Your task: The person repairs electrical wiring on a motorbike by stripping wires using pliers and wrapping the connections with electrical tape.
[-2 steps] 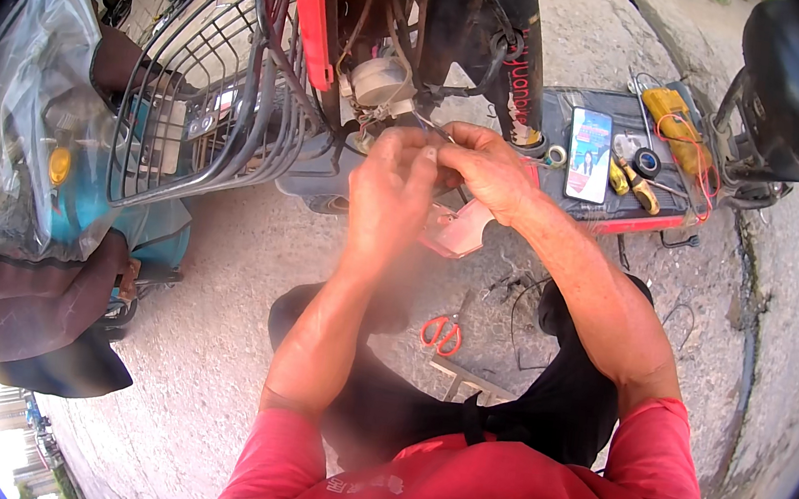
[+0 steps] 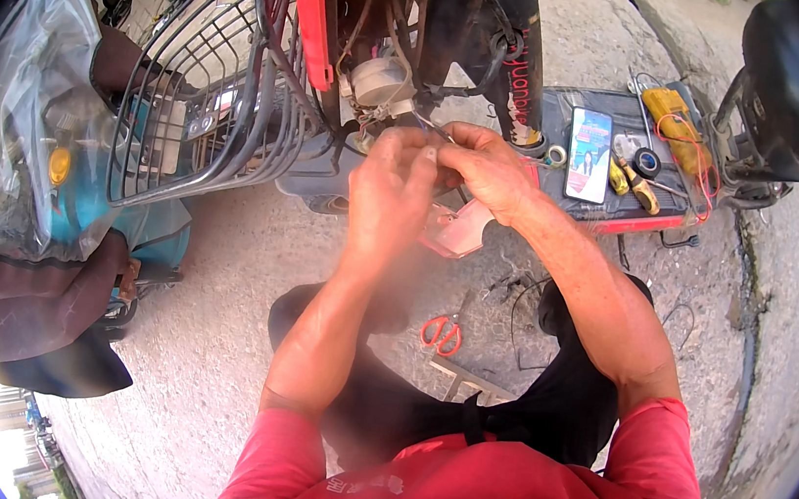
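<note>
My left hand (image 2: pixel 392 185) and my right hand (image 2: pixel 488 168) meet fingertip to fingertip in front of the scooter's opened front. Both are closed in a pinch on thin electrical wires (image 2: pixel 421 118), which run into the fingers from above; the gripped ends are hidden. Just above them sits a round, pale grey part (image 2: pixel 382 83) with loose wiring beside it. A red plastic panel (image 2: pixel 334 20) stands upright over that. Below my right hand a pinkish-red plastic piece (image 2: pixel 461 232) shows, partly covered by the hands.
The scooter's footboard (image 2: pixel 557 120) carries a phone (image 2: pixel 588 158), a roll of black tape (image 2: pixel 646 161), screwdrivers (image 2: pixel 641 188) and a yellow meter (image 2: pixel 677 133). Red-handled scissors (image 2: pixel 442 333) lie on the concrete between my legs. At left are a wire basket (image 2: pixel 187 127) and a clear plastic cover (image 2: pixel 19 127).
</note>
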The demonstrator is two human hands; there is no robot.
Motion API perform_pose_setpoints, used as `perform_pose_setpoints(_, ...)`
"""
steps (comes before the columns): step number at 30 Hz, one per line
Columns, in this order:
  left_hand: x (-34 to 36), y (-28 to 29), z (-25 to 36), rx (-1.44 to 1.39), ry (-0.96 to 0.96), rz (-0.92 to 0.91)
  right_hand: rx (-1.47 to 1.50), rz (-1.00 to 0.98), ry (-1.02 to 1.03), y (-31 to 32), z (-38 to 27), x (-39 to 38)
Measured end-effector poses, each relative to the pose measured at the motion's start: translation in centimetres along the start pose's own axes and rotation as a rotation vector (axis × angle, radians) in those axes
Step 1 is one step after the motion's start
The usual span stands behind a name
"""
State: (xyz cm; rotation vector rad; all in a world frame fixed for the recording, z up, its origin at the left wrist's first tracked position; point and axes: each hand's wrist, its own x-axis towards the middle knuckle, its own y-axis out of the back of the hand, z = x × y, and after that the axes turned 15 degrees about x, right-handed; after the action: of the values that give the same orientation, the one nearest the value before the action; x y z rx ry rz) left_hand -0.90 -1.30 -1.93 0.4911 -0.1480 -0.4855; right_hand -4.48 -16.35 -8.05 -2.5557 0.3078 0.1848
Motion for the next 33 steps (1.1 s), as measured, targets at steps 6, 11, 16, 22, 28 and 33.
perform_pose_setpoints(6,0.1,0.0,-0.3,0.020,-0.024,-0.004,0.013,-0.005,0.007,0.1,0.2,0.1)
perform_pose_setpoints(11,0.1,0.0,-0.6,0.046,-0.026,0.005,0.022,-0.001,0.009,0.0,0.1,0.0)
perform_pose_setpoints(16,0.0,-0.1,-0.3,0.031,-0.014,0.001,-0.006,-0.004,-0.011,-0.1,-0.2,-0.1)
perform_pose_setpoints(22,0.1,-0.1,-0.4,0.044,-0.020,-0.002,0.010,-0.002,-0.008,-0.1,-0.1,-0.1)
perform_pose_setpoints(28,0.1,-0.1,-0.5,0.037,-0.014,-0.004,0.015,0.005,0.013,0.0,0.3,0.1)
perform_pose_setpoints(33,0.0,-0.1,-0.3,0.048,-0.005,0.004,0.047,-0.002,0.031,0.0,0.8,0.2)
